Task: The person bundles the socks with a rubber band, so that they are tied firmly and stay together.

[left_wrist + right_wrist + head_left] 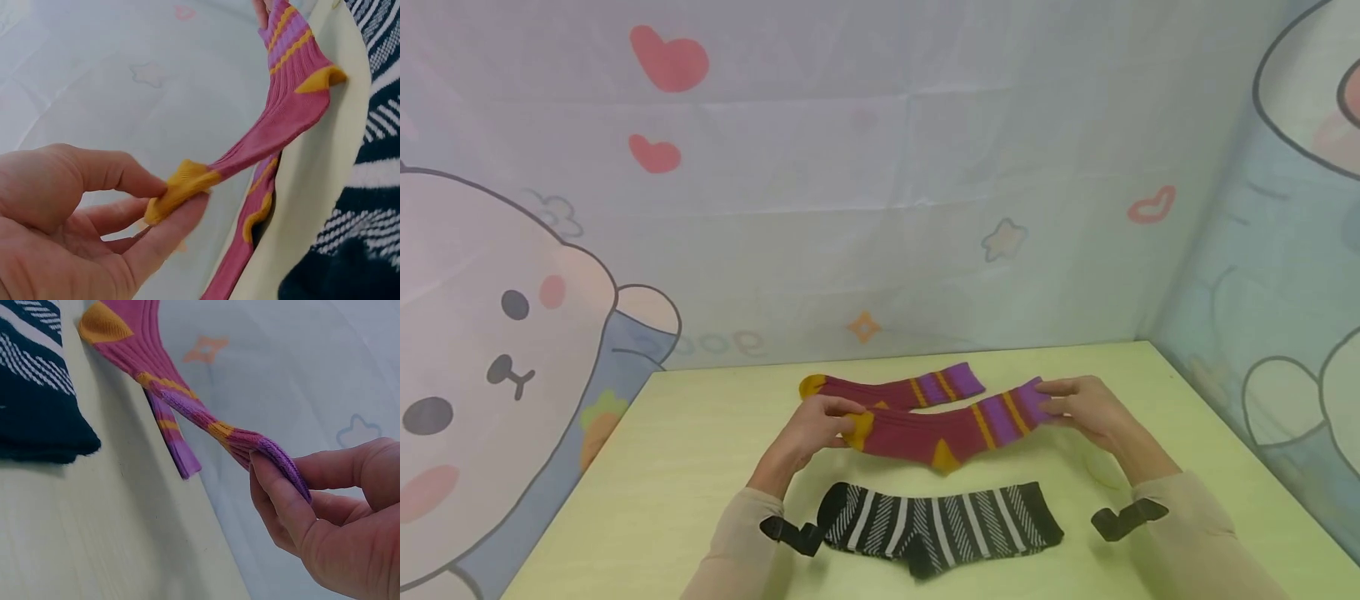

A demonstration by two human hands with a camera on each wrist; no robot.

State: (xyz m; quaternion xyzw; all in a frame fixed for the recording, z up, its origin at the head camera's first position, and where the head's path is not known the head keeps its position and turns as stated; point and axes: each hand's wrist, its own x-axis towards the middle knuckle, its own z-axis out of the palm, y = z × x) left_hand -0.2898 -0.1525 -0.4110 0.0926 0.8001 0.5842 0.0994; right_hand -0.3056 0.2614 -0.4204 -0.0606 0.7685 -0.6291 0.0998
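Observation:
A maroon sock (917, 435) with yellow toe and heel and a purple striped cuff is stretched between both hands, lifted off the table. My left hand (817, 429) pinches its yellow toe (181, 190) between thumb and fingers. At the other end, my right hand (1086, 407) pinches the purple cuff (284, 465). Behind it a matching maroon sock (872, 392) lies flat, partly hidden by the held one. Nearer to me, a black-and-white patterned sock (940, 525) lies on the table, heel toward me.
The pale yellow table (647, 492) ends at a printed cloth backdrop (820, 250) behind and at the sides. Black straps (793, 533) sit on both sleeves near the black-and-white sock.

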